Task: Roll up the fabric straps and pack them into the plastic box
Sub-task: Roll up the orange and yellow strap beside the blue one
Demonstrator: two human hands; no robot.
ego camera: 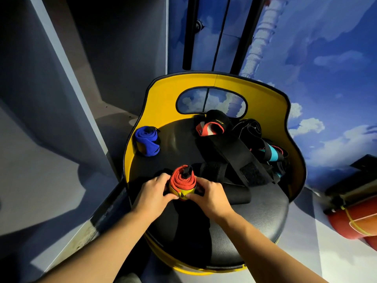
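A rolled red strap [182,180] with a yellow end stands upright on the black seat [257,219] of a yellow chair. My left hand [152,193] grips its left side and my right hand [209,194] grips its right side. A rolled blue strap [147,140] stands at the seat's far left. A heap of loose black straps [234,152], some with red and teal parts, lies on the seat's far right. No plastic box is in view.
The chair's yellow backrest [163,94] curves around the seat's far side. A grey wall and floor lie to the left. A wall painted with sky and clouds rises on the right, with an orange cylinder [355,221] low beside it.
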